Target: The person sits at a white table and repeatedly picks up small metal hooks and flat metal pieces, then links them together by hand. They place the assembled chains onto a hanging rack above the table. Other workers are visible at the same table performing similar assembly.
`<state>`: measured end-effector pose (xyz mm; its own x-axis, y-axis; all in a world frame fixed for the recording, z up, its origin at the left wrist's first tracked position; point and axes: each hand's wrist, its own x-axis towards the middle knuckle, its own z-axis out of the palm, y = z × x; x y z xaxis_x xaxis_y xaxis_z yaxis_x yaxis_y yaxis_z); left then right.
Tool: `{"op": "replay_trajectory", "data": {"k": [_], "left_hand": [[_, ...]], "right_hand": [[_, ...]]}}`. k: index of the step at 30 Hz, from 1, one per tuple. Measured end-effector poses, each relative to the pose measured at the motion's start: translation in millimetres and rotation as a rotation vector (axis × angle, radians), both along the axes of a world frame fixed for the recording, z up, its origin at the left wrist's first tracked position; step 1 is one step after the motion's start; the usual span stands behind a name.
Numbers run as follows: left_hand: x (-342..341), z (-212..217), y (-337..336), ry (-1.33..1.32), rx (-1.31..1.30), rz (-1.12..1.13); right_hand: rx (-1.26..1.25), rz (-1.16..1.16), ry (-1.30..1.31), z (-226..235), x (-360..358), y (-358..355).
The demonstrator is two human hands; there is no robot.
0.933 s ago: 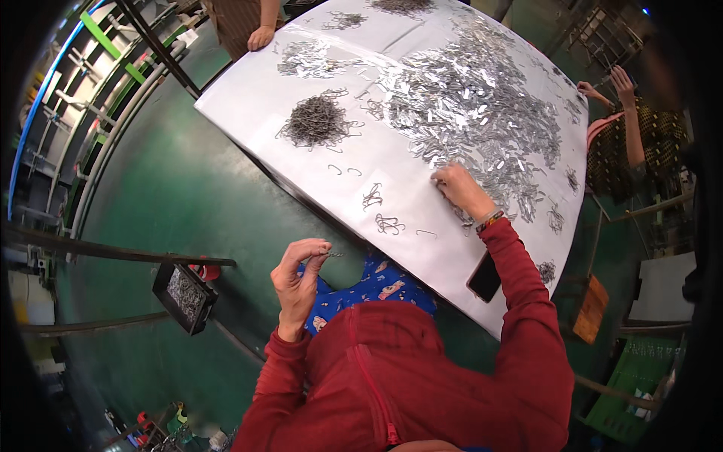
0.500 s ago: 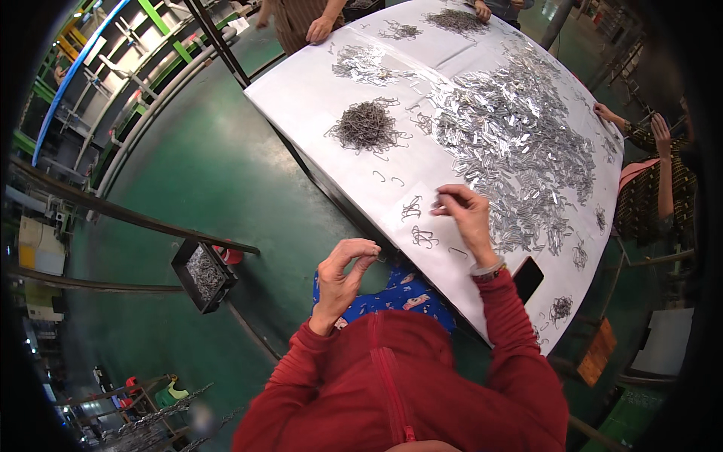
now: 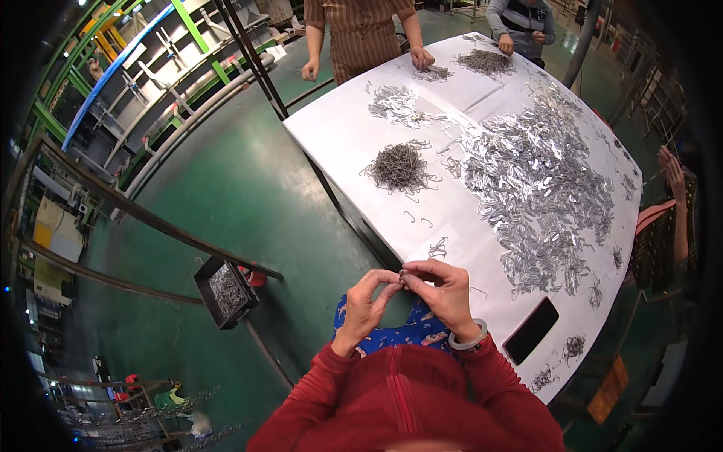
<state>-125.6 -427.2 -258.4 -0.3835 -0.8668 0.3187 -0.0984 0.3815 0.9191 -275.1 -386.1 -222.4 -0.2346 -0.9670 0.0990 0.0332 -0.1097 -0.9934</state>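
Observation:
Over my lap, at the table's near edge, my left hand (image 3: 365, 307) and my right hand (image 3: 443, 294) meet, fingertips pinched together. Between them sits a small dark metal hook (image 3: 402, 278), mostly covered by the fingers. Just beyond the right hand, a few bent wire hooks (image 3: 438, 247) lie on a clear sheet, and two loose hooks (image 3: 418, 219) rest farther off. Behind those is a heap of dark wire hooks (image 3: 399, 167). A broad spread of shiny flat metal pieces (image 3: 527, 188) covers the middle of the white table (image 3: 343, 143).
A black phone (image 3: 532, 331) lies right of my right hand, with small hook clusters (image 3: 574, 347) nearby. Left, on the green floor side, a black crate (image 3: 226, 292) holds metal pieces beside a metal rail (image 3: 151, 218). Co-workers (image 3: 361, 34) stand around the table's far and right sides.
My right hand has come back from above the table to meet my left hand at the near edge. The view has shifted, and the co-worker at the far left now reaches a small hook pile.

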Motion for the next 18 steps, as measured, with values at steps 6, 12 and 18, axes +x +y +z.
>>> {"op": "replay_trajectory", "data": {"k": [6, 12, 18], "left_hand": [[2.6, -12.2, 3.3, -0.001, 0.089, 0.028], [-3.9, -12.1, -27.5, 0.145, 0.237, 0.206], [-113.7, -41.4, -179.7, -0.378, -0.505, -0.092]], "right_hand": [[-0.092, -0.1, -0.034, -10.8, 8.3, 0.0], [0.006, -0.013, -0.307, -21.7, 5.3, 4.4], [-0.08, 0.057, -0.212, -31.9, 1.8, 3.1]]}}
